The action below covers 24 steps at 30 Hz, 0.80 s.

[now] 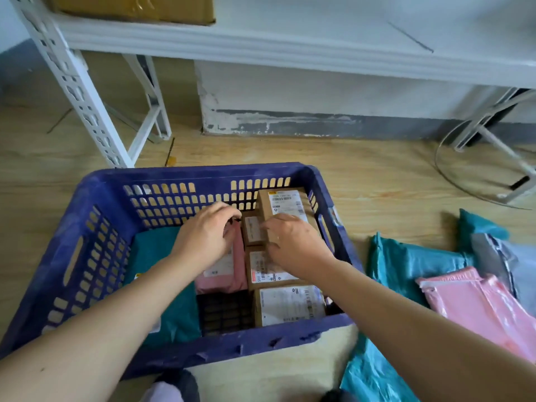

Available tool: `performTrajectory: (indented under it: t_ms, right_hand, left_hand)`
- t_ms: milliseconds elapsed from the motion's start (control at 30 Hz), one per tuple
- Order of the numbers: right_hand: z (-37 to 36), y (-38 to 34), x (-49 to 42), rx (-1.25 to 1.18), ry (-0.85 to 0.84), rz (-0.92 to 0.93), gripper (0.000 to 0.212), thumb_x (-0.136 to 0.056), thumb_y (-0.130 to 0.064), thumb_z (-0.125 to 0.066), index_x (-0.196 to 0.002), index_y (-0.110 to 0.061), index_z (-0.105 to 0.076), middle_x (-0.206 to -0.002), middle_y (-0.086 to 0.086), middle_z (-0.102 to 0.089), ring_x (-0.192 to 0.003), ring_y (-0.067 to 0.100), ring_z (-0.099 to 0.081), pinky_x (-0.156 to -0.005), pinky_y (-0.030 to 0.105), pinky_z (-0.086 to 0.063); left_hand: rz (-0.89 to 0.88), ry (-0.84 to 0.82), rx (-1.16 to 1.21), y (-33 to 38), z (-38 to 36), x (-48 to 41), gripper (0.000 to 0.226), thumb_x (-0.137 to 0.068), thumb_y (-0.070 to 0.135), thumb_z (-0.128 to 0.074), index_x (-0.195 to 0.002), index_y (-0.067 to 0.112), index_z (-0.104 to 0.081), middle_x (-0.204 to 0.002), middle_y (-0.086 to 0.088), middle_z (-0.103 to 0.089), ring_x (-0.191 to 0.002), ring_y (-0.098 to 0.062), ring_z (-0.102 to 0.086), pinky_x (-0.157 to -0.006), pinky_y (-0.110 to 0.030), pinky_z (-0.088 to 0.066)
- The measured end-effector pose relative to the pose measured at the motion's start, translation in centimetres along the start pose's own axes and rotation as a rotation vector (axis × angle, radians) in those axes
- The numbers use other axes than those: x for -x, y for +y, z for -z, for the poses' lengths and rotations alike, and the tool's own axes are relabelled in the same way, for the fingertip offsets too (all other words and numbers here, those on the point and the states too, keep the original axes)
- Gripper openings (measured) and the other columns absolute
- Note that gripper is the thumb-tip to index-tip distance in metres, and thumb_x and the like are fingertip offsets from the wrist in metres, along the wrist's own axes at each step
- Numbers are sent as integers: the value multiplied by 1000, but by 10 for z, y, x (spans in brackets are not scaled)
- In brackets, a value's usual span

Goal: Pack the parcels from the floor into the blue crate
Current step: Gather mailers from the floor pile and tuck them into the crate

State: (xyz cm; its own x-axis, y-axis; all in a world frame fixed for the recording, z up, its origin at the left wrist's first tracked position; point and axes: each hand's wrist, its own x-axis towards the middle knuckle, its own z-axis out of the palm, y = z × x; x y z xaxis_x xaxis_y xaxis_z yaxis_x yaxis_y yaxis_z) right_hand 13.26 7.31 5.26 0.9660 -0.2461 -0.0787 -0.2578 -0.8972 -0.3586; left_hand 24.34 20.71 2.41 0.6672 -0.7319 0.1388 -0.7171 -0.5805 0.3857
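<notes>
Pale wood-look floor [377, 175] fills most of the frame, with a white metal rack [261, 42] across the top. The blue crate [185, 173] sits in the lower middle, close in front of the person, so both arms reach in from the bottom edge. At the right of the frame, outside the crate, several parcels wait on the floor: crumpled teal bags [412, 268], a loose pink bag [481, 309] lying over them and a grey bag [519, 265] at the far right edge, so packing looks roughly half done. Inside the crate a teal mailer [150, 253] lies flat along the left side, a pink mailer [235, 271] stands in the middle, and cardboard boxes are lined up along the right wall, presumably to save space: a tall box [285, 203] at the back corner, a middle box [261, 268] and a front box [290, 304]. Between the pink mailer and the tall box sits a small box [252, 229]. The right hand [293, 245] pinches this small box, fingertips on its top and thumb at its near side, apparently seating it into that gap. The left hand [203, 233] has its fingers curled over the pink mailer's upper end and seems to grip it, likely holding it aside to keep the slot open, though the fingertips are hard to make out.
</notes>
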Motion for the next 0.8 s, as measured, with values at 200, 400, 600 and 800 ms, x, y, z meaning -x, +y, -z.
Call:
performTrajectory:
  t_ms: [200,400,600,800]
  right_hand:
    - [46,44,55,-9,101,-124,36,-85,-11,-52,-119,-19,-60,-131,-3,-55,-118,19,-51,-90,30,-43]
    - [80,97,126,-33,188,-308,34,-79,-7,-55,-109,-18,-67,-119,1,-63,-113,23,-56,-94,31,-42]
    - [93,138,190,-56,267,-466,31,-81,-10,-57,-109,-19,-68,-120,-1,-63,-113,21,-56,-94,25,-38]
    - [80,186,229,-41,247,-603,33,-84,-12,-53,-112,-23,-67,-122,-5,-61,-115,14,-53,-86,20,-36]
  left_hand:
    - [-144,-201,3,75,23,-7,37,-90,16,-54,-126,26,-53,-129,9,-50,-91,-6,-56,-66,-18,-43]
    - [-296,-397,-80,159,29,-10,45,-90,19,-50,-133,30,-44,-136,7,-45,-108,-14,-52,-83,-31,-46]
    - [-399,-440,-96,231,7,-11,45,-90,25,-51,-134,29,-43,-132,4,-46,-102,-16,-52,-84,-34,-47]
    - [-474,-475,-29,289,-47,-6,46,-90,23,-51,-135,25,-43,-138,2,-41,-126,-20,-42,-96,-33,-39]
